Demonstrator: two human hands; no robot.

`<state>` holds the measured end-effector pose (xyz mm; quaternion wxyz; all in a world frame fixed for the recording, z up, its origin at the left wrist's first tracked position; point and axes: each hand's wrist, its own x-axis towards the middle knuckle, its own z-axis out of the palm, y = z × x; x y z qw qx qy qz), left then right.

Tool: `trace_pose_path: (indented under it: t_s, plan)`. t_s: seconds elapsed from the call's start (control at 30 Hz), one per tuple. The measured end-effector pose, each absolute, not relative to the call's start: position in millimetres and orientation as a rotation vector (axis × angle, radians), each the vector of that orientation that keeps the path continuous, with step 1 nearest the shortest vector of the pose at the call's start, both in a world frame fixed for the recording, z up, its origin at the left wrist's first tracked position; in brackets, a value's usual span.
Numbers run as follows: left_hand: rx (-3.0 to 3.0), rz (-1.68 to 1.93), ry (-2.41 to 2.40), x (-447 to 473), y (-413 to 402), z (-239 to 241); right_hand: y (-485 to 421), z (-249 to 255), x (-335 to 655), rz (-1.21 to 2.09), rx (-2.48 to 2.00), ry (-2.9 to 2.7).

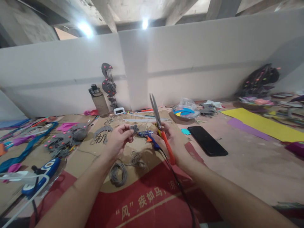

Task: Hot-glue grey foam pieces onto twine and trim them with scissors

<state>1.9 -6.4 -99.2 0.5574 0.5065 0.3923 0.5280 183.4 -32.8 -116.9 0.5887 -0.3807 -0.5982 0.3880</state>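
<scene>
My left hand is closed, pinching a small grey felt piece between thumb and fingertips. In my right hand are scissors with orange handles, their blades pointing up and slightly apart. Against the same hand is a blue tool with a black cord, perhaps a glue gun; I cannot tell whether the fingers grip it too. Between the hands a blue patterned bit shows. Below them, a coil of grey cord and a looser tangle of grey cord lie on the cardboard.
A black phone lies right of my right hand. Behind are a water bottle, a small white clock and a plate with blue pieces. Grey felt pieces with pink dots and a power strip sit left; yellow sheet right.
</scene>
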Motion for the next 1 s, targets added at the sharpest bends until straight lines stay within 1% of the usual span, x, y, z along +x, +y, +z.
trace_pose_path:
  t_s: [0.13, 0.37, 0.63, 0.8, 0.9, 1.0]
  plan:
    - [1.269, 1.222, 0.903, 4, -7, -102, -38, -111, 183, 0.922, -0.917, -1.339]
    - [1.356, 1.155, 0.903, 8, -11, -106, -33, -121, 180, 1.073, -0.884, -1.291]
    - [1.524, 1.104, 0.965, 10, -11, -112, -38, -117, 177, 1.102, -0.924, -1.282]
    - [1.543, 0.988, 0.933, 13, -16, -113, -36, -120, 175, 1.143, -0.893, -1.267]
    - [1.431, 0.996, 0.925, 14, -15, -115, -31, -125, 175, 1.108, -0.865, -1.299]
    - [1.275, 1.117, 0.939, 11, -12, -111, -27, -124, 180, 0.981, -0.877, -1.444]
